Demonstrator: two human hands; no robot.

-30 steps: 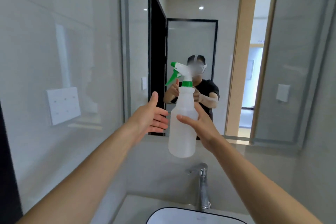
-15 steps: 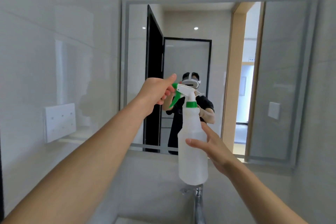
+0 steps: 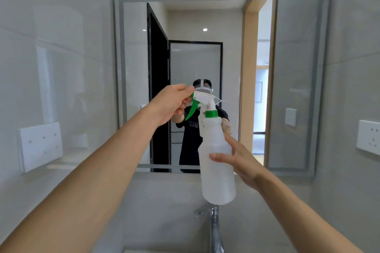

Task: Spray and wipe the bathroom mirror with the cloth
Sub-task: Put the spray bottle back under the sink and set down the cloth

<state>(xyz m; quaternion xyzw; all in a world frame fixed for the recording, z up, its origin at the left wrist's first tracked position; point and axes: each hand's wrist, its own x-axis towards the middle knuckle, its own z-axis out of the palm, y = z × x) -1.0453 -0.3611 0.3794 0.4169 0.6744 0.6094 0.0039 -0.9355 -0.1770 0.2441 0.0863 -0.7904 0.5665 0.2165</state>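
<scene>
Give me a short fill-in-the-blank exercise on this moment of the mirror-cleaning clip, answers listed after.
1. The right hand holds the spray bottle by its ____.
2. The left hand's fingers pinch the bottle's ____ end.
3. The bottle's trigger and collar are coloured ____.
4. Directly below the bottle stands a metal ____.

Missing words: body; nozzle; green; faucet

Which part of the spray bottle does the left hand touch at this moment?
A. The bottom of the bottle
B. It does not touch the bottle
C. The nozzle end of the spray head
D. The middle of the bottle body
C: the left hand has its fingers at the nozzle end of the spray head, above the green trigger, while the right hand holds the body of the bottle.
</scene>
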